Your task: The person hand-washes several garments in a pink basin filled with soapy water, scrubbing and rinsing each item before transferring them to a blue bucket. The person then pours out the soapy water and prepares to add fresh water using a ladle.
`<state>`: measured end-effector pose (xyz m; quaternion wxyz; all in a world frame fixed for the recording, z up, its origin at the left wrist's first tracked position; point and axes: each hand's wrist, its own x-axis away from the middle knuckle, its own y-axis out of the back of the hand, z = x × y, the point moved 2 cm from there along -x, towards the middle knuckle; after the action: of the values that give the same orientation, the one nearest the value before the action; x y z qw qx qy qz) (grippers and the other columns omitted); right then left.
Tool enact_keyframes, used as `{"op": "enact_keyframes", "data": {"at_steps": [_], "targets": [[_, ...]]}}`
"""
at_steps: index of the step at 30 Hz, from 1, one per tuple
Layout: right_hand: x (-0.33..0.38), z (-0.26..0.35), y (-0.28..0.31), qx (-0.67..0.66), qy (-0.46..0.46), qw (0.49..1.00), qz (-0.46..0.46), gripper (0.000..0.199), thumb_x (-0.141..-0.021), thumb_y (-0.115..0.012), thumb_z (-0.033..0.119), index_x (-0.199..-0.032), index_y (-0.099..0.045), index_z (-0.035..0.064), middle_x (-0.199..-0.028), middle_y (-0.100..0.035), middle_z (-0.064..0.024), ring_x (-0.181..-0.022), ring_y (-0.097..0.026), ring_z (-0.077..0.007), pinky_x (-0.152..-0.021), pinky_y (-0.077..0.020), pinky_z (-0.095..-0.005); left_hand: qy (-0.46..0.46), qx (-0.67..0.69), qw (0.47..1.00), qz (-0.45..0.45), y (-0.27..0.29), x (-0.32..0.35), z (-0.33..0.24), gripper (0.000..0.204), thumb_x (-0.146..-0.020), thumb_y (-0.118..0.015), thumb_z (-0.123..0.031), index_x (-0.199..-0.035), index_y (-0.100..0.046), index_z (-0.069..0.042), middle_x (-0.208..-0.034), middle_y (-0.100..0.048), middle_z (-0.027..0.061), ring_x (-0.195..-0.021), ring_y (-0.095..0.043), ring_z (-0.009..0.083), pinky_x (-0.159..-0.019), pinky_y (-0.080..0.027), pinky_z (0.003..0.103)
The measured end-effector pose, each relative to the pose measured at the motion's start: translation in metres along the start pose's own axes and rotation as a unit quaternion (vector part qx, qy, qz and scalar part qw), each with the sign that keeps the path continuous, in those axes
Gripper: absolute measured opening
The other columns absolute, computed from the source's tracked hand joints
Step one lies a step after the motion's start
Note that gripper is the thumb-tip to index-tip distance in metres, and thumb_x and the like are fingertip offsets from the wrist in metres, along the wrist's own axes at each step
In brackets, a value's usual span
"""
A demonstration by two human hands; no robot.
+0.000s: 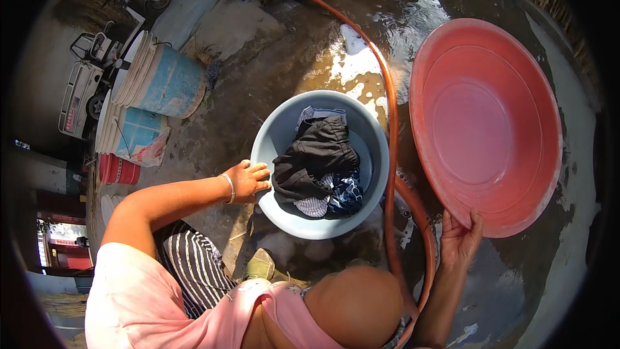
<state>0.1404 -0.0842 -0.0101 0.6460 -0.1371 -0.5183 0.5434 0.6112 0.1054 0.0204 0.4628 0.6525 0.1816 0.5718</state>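
A round grey-blue basin [373, 155] stands on the wet ground in front of me. In it lies a heap of clothes: black garments [316, 155], a dark blue patterned piece [345, 194] and a striped piece [312, 207]. My left hand [248, 182] rests on the basin's left rim, fingers stretched over the edge and slightly apart. To the right, a large pinkish-red basin [471, 123] is tilted with its bare inside showing. My right hand [460, 236] grips its near rim, thumb and fingers on the edge.
An orange-brown hose [391, 123] runs between the two basins and coils near my right arm. Stacked buckets [169, 81] and a red bucket [119, 169] stand at the left. Farther back left is a small white vehicle [81, 98]. Water and suds wet the ground [355, 58].
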Motion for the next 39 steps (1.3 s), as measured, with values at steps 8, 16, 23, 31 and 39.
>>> {"op": "enact_keyframes", "data": {"at_steps": [8,16,23,31,39], "targets": [[-0.058,-0.022,-0.091,0.039,-0.025,0.991,0.127,0.027,-0.085,-0.062,0.011,-0.108,-0.055,0.0002,-0.106,-0.065,-0.0154,-0.089,-0.068,-0.0283,-0.075,-0.0611,-0.0452,0.022,0.017,0.991,0.13,0.013,-0.018,-0.01,0.057,-0.069,-0.071,-0.034,-0.123,-0.058,-0.022,-0.131,-0.05,0.0069,-0.131,-0.04,0.0252,-0.089,-0.043,0.042],[-0.05,-0.087,-0.174,0.111,-0.078,0.976,0.168,0.027,-0.081,-0.066,0.011,-0.105,-0.056,0.0023,-0.102,-0.066,-0.013,-0.087,-0.069,-0.0281,-0.076,-0.0605,-0.0438,0.116,0.357,0.924,0.07,0.014,-0.007,0.028,0.052,-0.078,-0.07,-0.036,-0.122,-0.059,-0.011,-0.111,-0.065,0.0099,-0.106,-0.06,0.028,-0.089,-0.049,0.039],[-0.064,-0.123,-0.241,0.236,-0.066,0.95,0.195,0.025,-0.082,-0.069,0.023,-0.099,-0.058,0.0083,-0.099,-0.064,-0.0066,-0.086,-0.067,-0.0239,-0.076,-0.0589,-0.039,0.264,0.582,0.67,-0.377,0.036,0.04,0.187,0.039,-0.086,-0.066,-0.033,-0.114,-0.06,-0.005,-0.097,-0.069,0.0086,-0.088,-0.066,0.0182,-0.076,-0.052,0.031],[-0.064,-0.24,-0.314,0.358,-0.104,0.91,0.182,0.026,-0.078,-0.067,0.024,-0.096,-0.055,0.0098,-0.094,-0.06,-0.0029,-0.089,-0.064,-0.0247,-0.08,-0.0558,-0.0426,0.345,0.538,0.18,-0.747,0.067,0.248,0.324,0.053,-0.092,-0.053,-0.047,-0.119,-0.044,-0.003,-0.082,-0.065,0.0158,-0.057,-0.063,0.0193,-0.048,-0.051,0.031],[-0.042,-0.281,-0.315,0.383,-0.088,0.906,0.158,0.024,-0.074,-0.068,0.027,-0.091,-0.056,0.0147,-0.092,-0.06,-0.0003,-0.086,-0.064,-0.0247,-0.078,-0.0542,-0.0424,0.283,0.775,0.222,-0.519,0.102,0.27,0.392,0.085,-0.077,-0.06,-0.068,-0.125,-0.044,0.0,-0.086,-0.063,0.0202,-0.068,-0.066,0.0226,-0.059,-0.058,0.032]]}}
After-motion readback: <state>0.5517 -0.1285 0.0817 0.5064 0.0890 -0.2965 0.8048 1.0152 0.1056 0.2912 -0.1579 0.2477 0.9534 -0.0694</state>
